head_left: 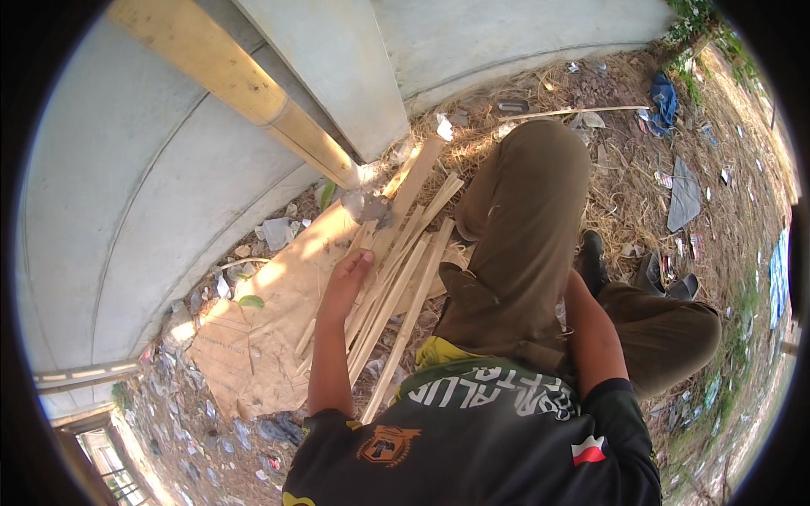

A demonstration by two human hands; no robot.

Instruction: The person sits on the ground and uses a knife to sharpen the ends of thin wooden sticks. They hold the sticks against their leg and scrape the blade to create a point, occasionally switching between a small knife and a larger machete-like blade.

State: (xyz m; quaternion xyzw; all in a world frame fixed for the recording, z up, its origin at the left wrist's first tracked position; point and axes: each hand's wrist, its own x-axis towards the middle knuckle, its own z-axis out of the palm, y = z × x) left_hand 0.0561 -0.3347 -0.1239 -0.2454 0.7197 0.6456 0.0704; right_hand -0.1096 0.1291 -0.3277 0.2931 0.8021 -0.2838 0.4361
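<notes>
Fingers [365, 255] of our left hand [348, 269] pinch a wooden slat [369, 235], likely steadying it; our right fingers are hidden.

A single fisheye view looks steeply down from the wearer's head, taken by the left camera of a side-by-side pair. The dark shirt [498, 447] is very near, filling the lower edge. Past it come the bent, brown-trousered legs [531, 211] and, near the middle, the left hand [353, 268]. Littered ground [624, 181] spreads around the body; a pale wall [126, 169] curves across the upper left. Straight edges bow outward, and black rounds off the corners.
</notes>
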